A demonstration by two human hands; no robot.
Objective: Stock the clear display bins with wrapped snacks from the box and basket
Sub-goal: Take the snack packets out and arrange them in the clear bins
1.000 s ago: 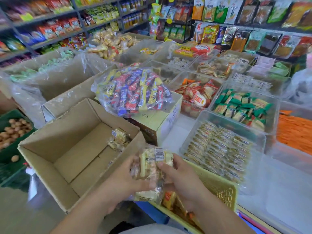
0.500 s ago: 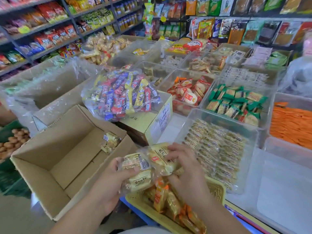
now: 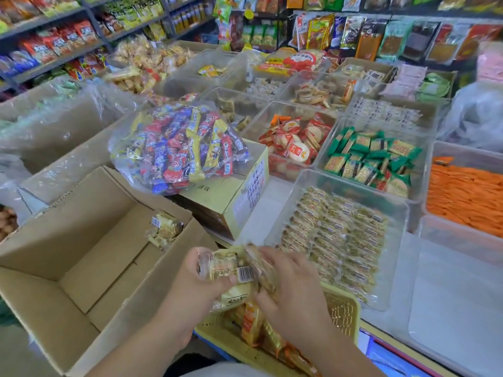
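While both hands clutch a bundle of wrapped snacks [image 3: 234, 270] above the yellow basket [image 3: 343, 308], the clear bin [image 3: 392, 303] already lined with matching packets lies ahead and to the right, just beyond the basket's far rim. The right hand [image 3: 291, 292] sits nearer that bin; its fingers curl closed over the right end of the bundle. The left hand [image 3: 190, 289] wraps the left end, thumb pressed on top near a barcode. Motion blur makes the bundle's long axis hard to judge; it seems to run roughly left to right between the palms, crosswise to the rows in the bin. So the carry looks like a short swing forward and right, probably led by the right hand. How many packets are held cannot be counted, and the lower ones are hidden by the palms. A few more packets [image 3: 163, 232] lie in the open box [image 3: 68, 240] to the left. The basket's near end is cut off by the forearms.
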